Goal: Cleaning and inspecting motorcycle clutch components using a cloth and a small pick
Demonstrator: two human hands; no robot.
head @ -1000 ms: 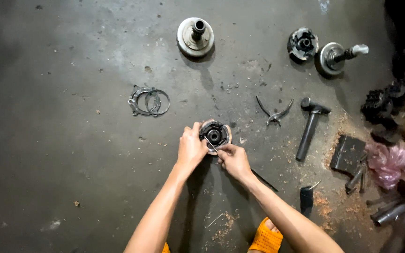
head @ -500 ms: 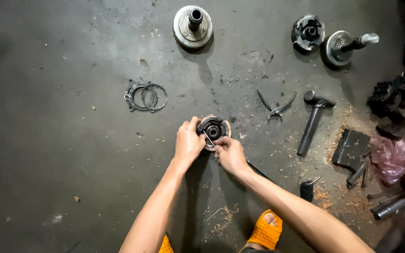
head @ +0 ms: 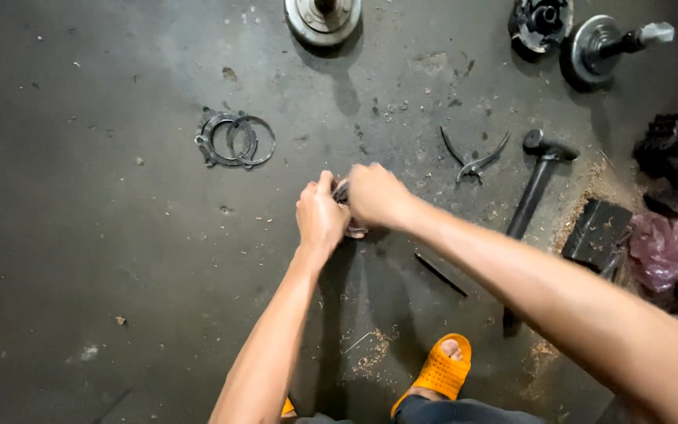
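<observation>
Head view: left hand (head: 322,218) and right hand (head: 377,195) both clasp a small round metal part (head: 344,206) on the dark floor (head: 80,259), metal rings (head: 235,140) far left, hammer (head: 535,183) right.

At the far right edge of the floor I see one package-like thing: a crumpled pink plastic bag (head: 666,247), just beside a flat black block. No labels, signs or screens.
</observation>
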